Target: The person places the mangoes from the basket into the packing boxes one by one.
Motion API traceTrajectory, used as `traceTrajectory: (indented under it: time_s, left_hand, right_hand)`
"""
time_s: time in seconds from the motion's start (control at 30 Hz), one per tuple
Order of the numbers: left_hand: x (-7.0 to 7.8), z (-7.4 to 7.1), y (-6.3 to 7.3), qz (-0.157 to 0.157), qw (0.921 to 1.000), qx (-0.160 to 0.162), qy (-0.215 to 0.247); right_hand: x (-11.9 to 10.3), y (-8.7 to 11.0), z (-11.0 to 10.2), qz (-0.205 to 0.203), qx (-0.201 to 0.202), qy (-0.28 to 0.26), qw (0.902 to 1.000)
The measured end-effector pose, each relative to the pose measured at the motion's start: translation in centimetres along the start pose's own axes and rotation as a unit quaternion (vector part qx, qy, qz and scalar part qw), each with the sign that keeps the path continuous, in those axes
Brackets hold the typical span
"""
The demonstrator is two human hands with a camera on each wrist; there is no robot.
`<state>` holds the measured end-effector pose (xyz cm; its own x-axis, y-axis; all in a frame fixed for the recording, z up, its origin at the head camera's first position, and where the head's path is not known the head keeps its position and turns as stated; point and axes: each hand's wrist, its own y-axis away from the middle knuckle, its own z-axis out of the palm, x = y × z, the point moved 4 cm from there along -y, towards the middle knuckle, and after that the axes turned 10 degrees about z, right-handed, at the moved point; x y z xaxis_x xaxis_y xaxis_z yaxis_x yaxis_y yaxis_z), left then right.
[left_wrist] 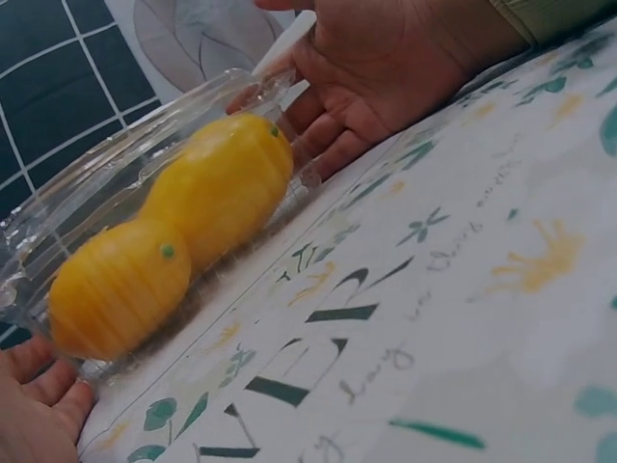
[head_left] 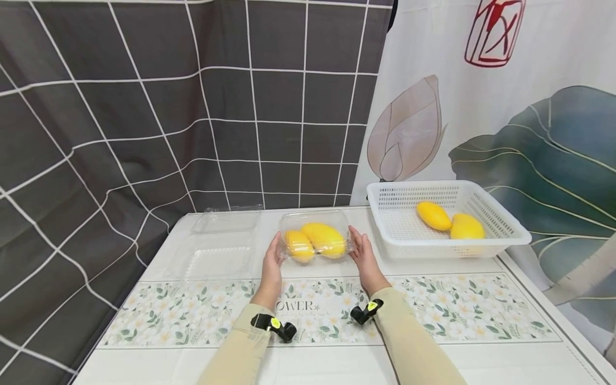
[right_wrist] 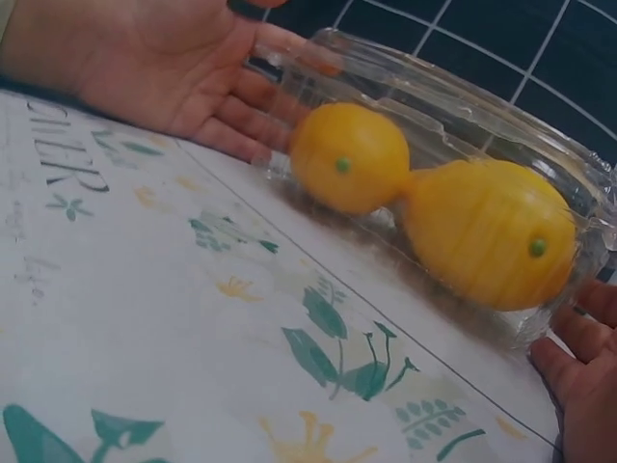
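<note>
A transparent plastic clamshell box [head_left: 315,216] stands on the table with two yellow mangoes inside, a smaller mango [head_left: 298,246] on the left and a larger mango [head_left: 325,240] on the right. My left hand [head_left: 272,263] touches the box's left end with its fingers extended along the wall. At the opposite end, my right hand [head_left: 364,259] rests its relaxed fingers against the plastic. Both wrist views show the mangoes through the front wall, their green stem ends [right_wrist: 343,165] facing me. The lid lies over the fruit.
Another transparent plastic box [head_left: 218,255] lies spread open on the left of the table. To the right stands a white slotted basket [head_left: 433,249] holding two more mangoes [head_left: 433,215]. A floral printed strip [head_left: 433,305] crosses the table in front; curtains hang behind.
</note>
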<state>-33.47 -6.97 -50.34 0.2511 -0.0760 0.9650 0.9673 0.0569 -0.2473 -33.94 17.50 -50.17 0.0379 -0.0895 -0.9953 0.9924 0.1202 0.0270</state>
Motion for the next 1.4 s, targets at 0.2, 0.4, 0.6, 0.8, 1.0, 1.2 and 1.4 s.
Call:
traceTrajectory:
  time_s: [0.2, 0.4, 0.6, 0.8, 1.0, 1.2, 1.4]
  left_hand:
    - [-0.1, -0.4, 0.7, 0.007, 0.9997, 0.014, 0.021]
    - [0.2, -1.1, 1.0, 0.013, 0.9997, 0.012, 0.015]
    - [0.7, -1.5, 1.3, 0.011, 0.9999, 0.003, 0.004]
    - [0.9, -1.5, 1.4, 0.007, 0.9998, -0.003, 0.018]
    - [1.0, -1.1, 1.5, 0.006, 0.9986, -0.039, 0.036]
    - [1.0, -0.5, 1.6, 0.019, 0.9919, -0.099, 0.078]
    - [1.0, 0.1, 2.2, 0.014, 0.9707, -0.206, 0.122]
  right_hand:
    - [0.2, 0.5, -0.3, 0.003, 0.012, 0.013, 0.9998]
    - [-0.2, 1.4, -0.7, 0.001, 0.05, 0.04, 0.9979]
    - [-0.3, 2.5, -1.2, 0.008, 0.103, 0.085, 0.9911]
    - [-0.4, 3.8, -1.7, 0.016, 0.121, 0.11, 0.9864]
    - [-0.8, 5.6, -2.6, 0.009, 0.126, 0.119, 0.9849]
    - [-1.4, 7.1, -3.6, -0.001, 0.143, 0.131, 0.981]
    - [-1.6, 8.6, -4.9, 0.014, 0.178, 0.156, 0.9714]
